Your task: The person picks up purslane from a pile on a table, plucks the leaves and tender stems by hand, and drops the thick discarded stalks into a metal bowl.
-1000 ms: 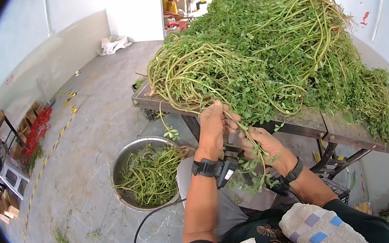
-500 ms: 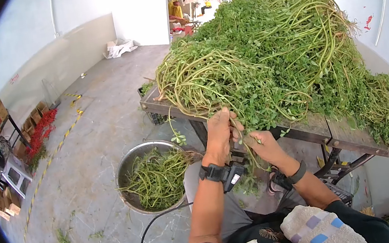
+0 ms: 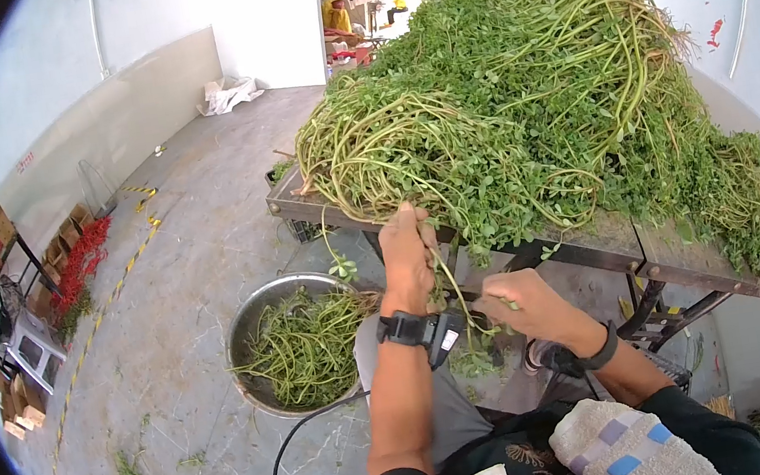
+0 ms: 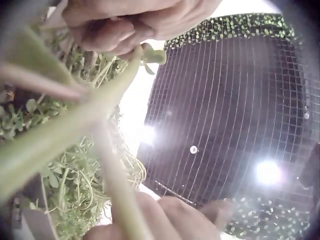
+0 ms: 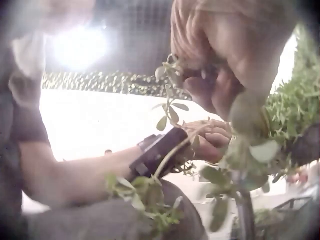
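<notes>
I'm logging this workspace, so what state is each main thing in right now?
Left hand: curled, gripping the stem
Right hand: curled, gripping the stem
Stem: bent, running between both hands
Heap of greens: piled high, tangled
Table: upright, loaded with the heap
Metal basin: uncovered, holding greens
White sack: crumpled on the floor

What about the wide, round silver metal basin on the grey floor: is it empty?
No, the basin holds a loose tangle of long green stems, seen plainly in the head view.
</notes>
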